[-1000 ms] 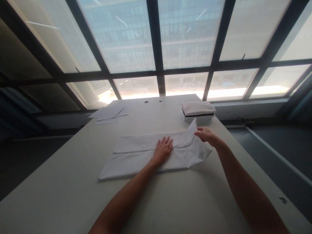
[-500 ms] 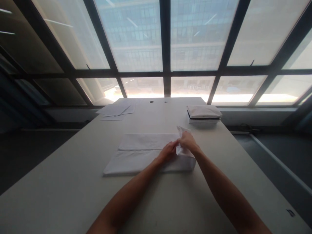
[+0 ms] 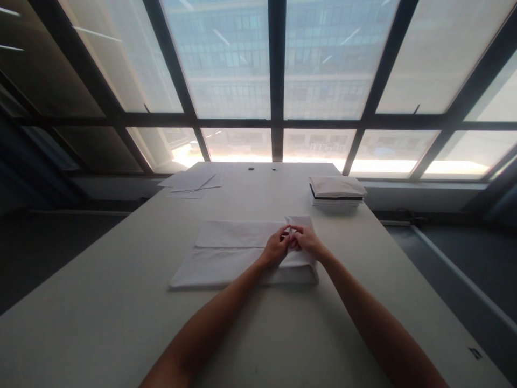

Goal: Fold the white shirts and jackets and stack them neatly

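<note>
A white folded cloth [image 3: 226,264] lies flat in front of me, with a crease running along its length. Its right end is turned over to the left as a flap [image 3: 301,220]. On that flap's edge my left hand [image 3: 277,248] and my right hand [image 3: 306,241] meet, fingertips nearly touching. Both hands are closed, with the edge of the cloth pinched in their fingers. The exact grip is partly hidden by the fingers themselves.
Everything lies on a long white table [image 3: 258,323]. Loose white sheets [image 3: 191,182] are at the far left. A stack of folded cloths [image 3: 337,188], one dark layer among the white, sits at the far right. Windows [image 3: 315,70] rise behind the table.
The right end of the cloth has come over to the left and lies lower and flatter. My right hand has moved slightly left with it; my left hand has shifted slightly left.
</note>
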A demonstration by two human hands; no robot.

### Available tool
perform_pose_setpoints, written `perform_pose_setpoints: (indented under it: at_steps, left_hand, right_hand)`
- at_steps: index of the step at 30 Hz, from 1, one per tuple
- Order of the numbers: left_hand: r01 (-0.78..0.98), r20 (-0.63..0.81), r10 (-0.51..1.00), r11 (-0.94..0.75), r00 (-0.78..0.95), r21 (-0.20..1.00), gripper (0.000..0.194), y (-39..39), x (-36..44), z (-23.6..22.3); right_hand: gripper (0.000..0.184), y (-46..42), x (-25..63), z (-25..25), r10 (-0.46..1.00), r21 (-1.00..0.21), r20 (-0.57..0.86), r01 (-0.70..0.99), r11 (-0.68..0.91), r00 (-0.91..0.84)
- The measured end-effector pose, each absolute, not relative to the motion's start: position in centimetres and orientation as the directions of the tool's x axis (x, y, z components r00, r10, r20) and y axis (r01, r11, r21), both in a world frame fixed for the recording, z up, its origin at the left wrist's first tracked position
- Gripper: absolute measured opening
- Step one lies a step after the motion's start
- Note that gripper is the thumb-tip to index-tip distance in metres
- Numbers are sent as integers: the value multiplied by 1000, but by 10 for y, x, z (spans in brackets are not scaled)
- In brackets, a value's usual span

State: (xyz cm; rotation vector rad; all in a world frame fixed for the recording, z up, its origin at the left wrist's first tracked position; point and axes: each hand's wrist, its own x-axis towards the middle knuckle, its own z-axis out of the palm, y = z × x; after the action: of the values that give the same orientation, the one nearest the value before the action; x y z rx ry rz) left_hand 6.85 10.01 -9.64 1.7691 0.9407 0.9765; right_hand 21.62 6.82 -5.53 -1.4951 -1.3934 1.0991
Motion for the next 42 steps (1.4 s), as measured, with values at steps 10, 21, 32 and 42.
perform_pose_setpoints:
  at_steps: [10,21,32,42]
  left_hand:
    - [8,94,945,-101,312,995,59,88,67,-89]
    - [379,202,940,-299,274,876,70,102,50,-90]
    - [456,289,916,-391,279,800,49,101,50,-92]
    - [589,282,916,-401,286,702,53,97,51,-89]
  right_hand:
    - [49,59,252,-89,836,-878,377,442,185,398]
    - [67,55,237,-106,971,-670,235,718,188,-34]
    - [63,81,250,-118,943,-724,324,663,193,79]
    - [53,134,255,-113,939,-667,342,697,263,-26]
